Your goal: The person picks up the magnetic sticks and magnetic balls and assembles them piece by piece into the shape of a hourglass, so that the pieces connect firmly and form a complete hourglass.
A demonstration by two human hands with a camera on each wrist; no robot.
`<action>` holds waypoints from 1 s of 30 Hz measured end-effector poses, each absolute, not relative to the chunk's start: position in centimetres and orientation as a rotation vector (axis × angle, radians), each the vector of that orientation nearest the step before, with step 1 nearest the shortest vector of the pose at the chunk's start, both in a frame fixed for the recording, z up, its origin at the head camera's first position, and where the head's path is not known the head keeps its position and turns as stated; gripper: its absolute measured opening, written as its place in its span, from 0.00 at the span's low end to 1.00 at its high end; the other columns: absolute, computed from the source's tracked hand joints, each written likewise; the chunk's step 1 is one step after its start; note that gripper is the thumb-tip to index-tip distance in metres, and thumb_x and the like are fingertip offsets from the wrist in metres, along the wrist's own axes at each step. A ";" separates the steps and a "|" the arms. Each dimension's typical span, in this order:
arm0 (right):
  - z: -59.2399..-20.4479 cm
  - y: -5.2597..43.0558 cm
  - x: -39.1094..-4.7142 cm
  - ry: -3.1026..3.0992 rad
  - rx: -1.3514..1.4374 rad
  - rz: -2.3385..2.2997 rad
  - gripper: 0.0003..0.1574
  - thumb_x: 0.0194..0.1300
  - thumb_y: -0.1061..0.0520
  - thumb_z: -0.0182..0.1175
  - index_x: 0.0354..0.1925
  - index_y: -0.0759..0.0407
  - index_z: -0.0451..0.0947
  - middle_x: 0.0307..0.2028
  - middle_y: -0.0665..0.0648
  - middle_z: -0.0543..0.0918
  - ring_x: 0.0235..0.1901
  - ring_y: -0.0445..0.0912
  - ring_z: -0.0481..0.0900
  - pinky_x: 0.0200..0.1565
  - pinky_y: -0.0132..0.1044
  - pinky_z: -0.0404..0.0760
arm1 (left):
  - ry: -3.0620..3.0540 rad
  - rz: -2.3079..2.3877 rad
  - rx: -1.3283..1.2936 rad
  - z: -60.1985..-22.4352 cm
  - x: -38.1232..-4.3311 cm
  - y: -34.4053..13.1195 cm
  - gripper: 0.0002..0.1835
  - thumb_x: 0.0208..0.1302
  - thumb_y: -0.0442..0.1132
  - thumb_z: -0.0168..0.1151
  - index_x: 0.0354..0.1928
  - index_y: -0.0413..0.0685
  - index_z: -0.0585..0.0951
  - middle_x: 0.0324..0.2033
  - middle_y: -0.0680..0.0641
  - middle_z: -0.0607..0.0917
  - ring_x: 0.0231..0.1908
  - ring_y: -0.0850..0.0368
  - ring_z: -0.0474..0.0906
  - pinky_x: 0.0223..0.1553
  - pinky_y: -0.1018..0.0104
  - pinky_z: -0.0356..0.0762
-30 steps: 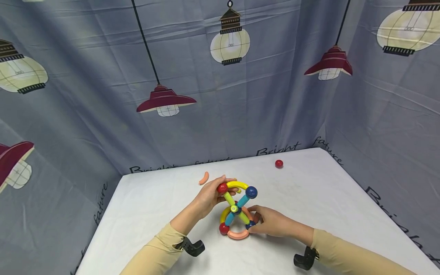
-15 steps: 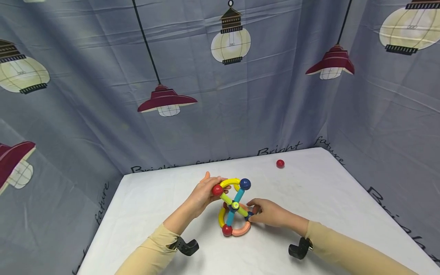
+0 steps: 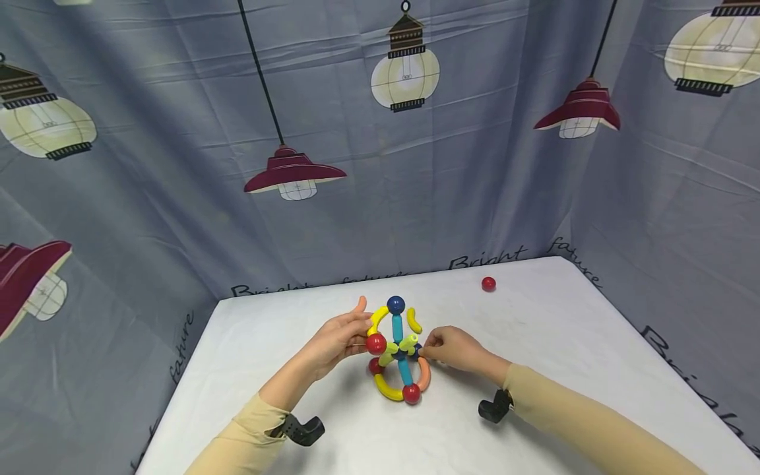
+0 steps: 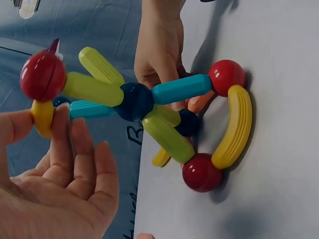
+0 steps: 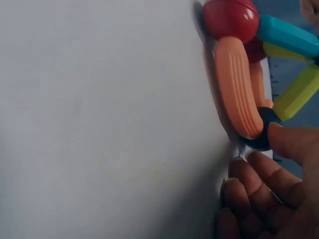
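Note:
A ball-and-rod construction toy (image 4: 169, 134) stands on the table between both hands. Its straight green and turquoise rods meet at a dark blue centre ball (image 4: 133, 102). Around its base run a yellow curved rod (image 3: 388, 389), an orange curved rod (image 5: 234, 84) and red balls. My left hand (image 3: 334, 340) pinches the upper yellow curved rod (image 4: 43, 119) between thumb and fingers, just beside a red ball (image 3: 376, 344). On top sits a dark blue ball (image 3: 396, 305). Low on the right side, my right hand (image 3: 462, 348) holds another dark blue ball (image 5: 269, 117) with thumb and fingertips.
Beyond the toy lies a loose yellow curved rod (image 3: 413, 321). A loose orange curved rod (image 3: 361, 304) shows partly behind my left hand. One red ball (image 3: 488, 284) rests near the far edge of the white table (image 3: 564, 330). A printed grey curtain (image 3: 380, 231) hangs behind.
The toy has turned counterclockwise as seen from above: its near red ball shifted right, its top blue ball left. My right hand moved away and slightly left with it; my left hand moved left and nearer.

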State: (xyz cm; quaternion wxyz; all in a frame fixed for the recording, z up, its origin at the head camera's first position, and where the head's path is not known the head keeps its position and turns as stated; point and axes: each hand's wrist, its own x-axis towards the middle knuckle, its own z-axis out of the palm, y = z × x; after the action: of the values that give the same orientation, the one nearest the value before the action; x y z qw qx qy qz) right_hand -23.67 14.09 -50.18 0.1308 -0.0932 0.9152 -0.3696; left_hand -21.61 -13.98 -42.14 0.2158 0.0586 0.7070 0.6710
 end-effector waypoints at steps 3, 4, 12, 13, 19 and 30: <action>-50.3 13.4 -24.1 2.672 -0.264 -1.022 0.16 0.65 0.43 0.70 0.28 0.50 0.82 0.23 0.50 0.79 0.25 0.46 0.75 0.28 0.36 0.70 | 1.928 1.838 0.190 -42.1 -21.4 -14.4 0.31 0.73 0.46 0.62 0.71 0.34 0.70 0.42 0.43 0.83 0.39 0.54 0.82 0.52 0.62 0.82; -50.3 13.2 -24.3 2.676 -0.266 -1.008 0.17 0.65 0.42 0.70 0.26 0.50 0.82 0.22 0.50 0.79 0.24 0.46 0.74 0.27 0.36 0.69 | 1.917 1.834 0.211 -42.1 -21.4 -14.5 0.31 0.73 0.45 0.61 0.71 0.34 0.69 0.42 0.43 0.82 0.39 0.54 0.81 0.52 0.62 0.82; -50.4 12.3 -24.7 2.684 -0.286 -0.962 0.22 0.66 0.39 0.68 0.22 0.50 0.80 0.19 0.50 0.77 0.22 0.45 0.72 0.25 0.34 0.64 | 1.857 1.828 0.272 -42.2 -21.0 -15.0 0.28 0.73 0.45 0.62 0.68 0.35 0.70 0.42 0.44 0.83 0.43 0.49 0.82 0.54 0.58 0.81; -50.4 12.3 -24.8 2.685 -0.289 -0.964 0.22 0.66 0.40 0.68 0.22 0.50 0.80 0.19 0.50 0.76 0.21 0.45 0.72 0.25 0.34 0.64 | 1.856 1.829 0.264 -42.3 -21.0 -15.1 0.27 0.73 0.45 0.62 0.66 0.34 0.71 0.42 0.43 0.84 0.44 0.48 0.82 0.54 0.58 0.81; -50.4 12.7 -24.6 2.653 -0.304 -1.012 0.18 0.67 0.44 0.68 0.25 0.51 0.81 0.21 0.51 0.77 0.22 0.45 0.73 0.26 0.35 0.66 | 1.867 1.841 0.233 -42.4 -20.8 -15.1 0.27 0.72 0.46 0.64 0.64 0.36 0.73 0.42 0.43 0.84 0.44 0.47 0.82 0.53 0.59 0.81; -49.9 16.6 -26.0 2.688 -0.252 -1.092 0.15 0.71 0.49 0.64 0.29 0.56 0.82 0.23 0.53 0.80 0.20 0.44 0.73 0.24 0.35 0.71 | 1.885 1.862 0.232 -42.5 -20.5 -15.0 0.27 0.72 0.45 0.63 0.64 0.35 0.73 0.41 0.44 0.84 0.43 0.50 0.82 0.54 0.59 0.81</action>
State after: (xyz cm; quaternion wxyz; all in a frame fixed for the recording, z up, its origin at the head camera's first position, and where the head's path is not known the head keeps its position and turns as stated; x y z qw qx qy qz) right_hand -25.98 16.63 -49.88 0.1145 -0.0859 0.9170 -0.3724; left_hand -20.47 -14.98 -42.52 0.2384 0.0847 0.6883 0.6798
